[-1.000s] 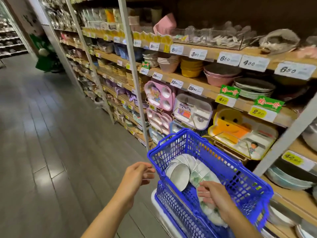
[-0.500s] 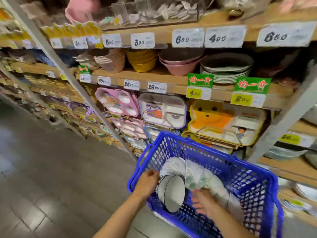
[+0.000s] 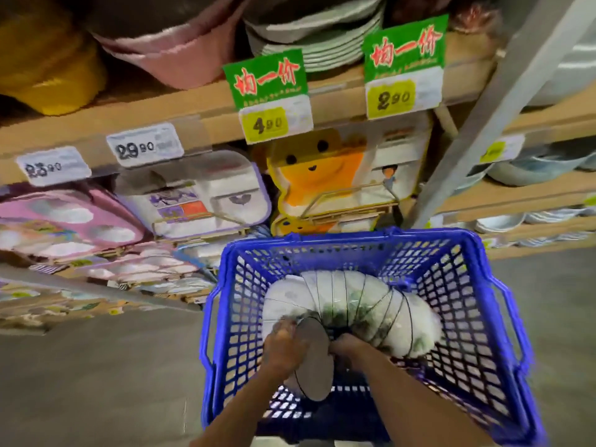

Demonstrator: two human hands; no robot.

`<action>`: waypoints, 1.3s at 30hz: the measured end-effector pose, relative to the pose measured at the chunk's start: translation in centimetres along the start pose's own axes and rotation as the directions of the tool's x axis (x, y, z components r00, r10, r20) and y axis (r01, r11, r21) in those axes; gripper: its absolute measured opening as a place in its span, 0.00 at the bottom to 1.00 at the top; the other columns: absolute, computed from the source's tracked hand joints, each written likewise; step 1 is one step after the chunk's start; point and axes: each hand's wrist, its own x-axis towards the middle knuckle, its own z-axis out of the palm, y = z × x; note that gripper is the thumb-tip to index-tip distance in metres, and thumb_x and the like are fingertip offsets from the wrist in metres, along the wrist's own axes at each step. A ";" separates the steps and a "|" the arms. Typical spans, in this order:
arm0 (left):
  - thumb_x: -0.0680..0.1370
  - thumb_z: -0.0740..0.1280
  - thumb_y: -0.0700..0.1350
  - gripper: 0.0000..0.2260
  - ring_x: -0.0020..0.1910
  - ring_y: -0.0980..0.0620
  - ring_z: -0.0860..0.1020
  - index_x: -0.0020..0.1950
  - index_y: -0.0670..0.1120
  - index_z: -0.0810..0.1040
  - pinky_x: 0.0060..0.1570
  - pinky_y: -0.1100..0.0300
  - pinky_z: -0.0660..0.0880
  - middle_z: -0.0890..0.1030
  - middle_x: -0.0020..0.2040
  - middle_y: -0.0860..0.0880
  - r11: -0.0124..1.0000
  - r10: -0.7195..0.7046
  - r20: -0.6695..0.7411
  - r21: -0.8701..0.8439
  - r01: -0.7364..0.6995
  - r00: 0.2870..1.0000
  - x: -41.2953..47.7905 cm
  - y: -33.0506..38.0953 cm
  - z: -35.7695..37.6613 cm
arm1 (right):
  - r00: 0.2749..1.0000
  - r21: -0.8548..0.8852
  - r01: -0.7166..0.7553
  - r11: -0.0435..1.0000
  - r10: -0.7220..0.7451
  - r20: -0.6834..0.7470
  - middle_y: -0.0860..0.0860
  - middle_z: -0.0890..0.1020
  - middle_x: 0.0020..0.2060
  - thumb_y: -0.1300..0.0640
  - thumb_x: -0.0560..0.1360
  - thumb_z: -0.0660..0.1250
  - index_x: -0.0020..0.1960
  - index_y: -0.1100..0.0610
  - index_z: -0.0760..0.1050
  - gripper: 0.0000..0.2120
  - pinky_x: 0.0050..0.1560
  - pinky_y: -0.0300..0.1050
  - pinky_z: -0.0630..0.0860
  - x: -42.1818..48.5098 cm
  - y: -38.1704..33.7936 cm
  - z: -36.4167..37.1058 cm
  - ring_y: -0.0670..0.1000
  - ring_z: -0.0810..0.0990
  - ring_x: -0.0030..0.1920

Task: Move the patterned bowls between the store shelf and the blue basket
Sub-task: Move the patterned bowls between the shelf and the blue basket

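Both forearms forward and down, left hand (image 3: 283, 348) and right hand (image 3: 347, 347) close together, fingers curled round the bowls (image 3: 358, 304)

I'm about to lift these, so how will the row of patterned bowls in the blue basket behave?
The patterned bowls lie on their sides in a curved, loosely nested row, so it may bend or come apart if lifted by one end. They look glazed: likely slippery, heavy together, breakable. The left hand and right hand grip only the near end.

Dim warm light, heavy motion blur, blocky artefacts, wide-angle bending at edges.
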 end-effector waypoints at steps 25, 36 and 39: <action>0.78 0.61 0.36 0.22 0.61 0.47 0.77 0.73 0.46 0.69 0.58 0.59 0.73 0.78 0.65 0.47 0.935 0.314 -0.070 -0.150 -0.321 0.947 -4.3 2.7 -7.7 | 0.974 0.169 0.187 0.968 -0.160 -0.160 0.55 0.79 0.45 0.64 0.78 0.57 0.58 0.60 0.73 0.11 0.40 0.46 0.80 -11.9 -1.3 -3.0 0.52 0.79 0.42; 0.78 0.58 0.33 0.19 0.57 0.39 0.77 0.66 0.45 0.76 0.53 0.46 0.76 0.80 0.55 0.44 0.727 0.447 -0.263 -0.451 -0.519 0.855 -10.9 8.7 -16.2 | 0.737 0.677 0.664 0.319 -0.433 -0.519 0.55 0.85 0.49 0.63 0.78 0.57 0.59 0.54 0.78 0.15 0.46 0.50 0.79 -21.1 -4.6 -5.1 0.58 0.82 0.51; 0.78 0.57 0.33 0.20 0.58 0.42 0.76 0.67 0.47 0.76 0.52 0.45 0.77 0.79 0.59 0.45 0.645 0.471 -0.254 -0.554 -0.527 0.845 -12.8 10.2 -17.7 | 0.666 0.678 0.715 0.170 -0.463 -0.586 0.55 0.84 0.55 0.61 0.77 0.58 0.60 0.51 0.79 0.16 0.54 0.54 0.79 -23.4 -5.2 -5.7 0.59 0.80 0.56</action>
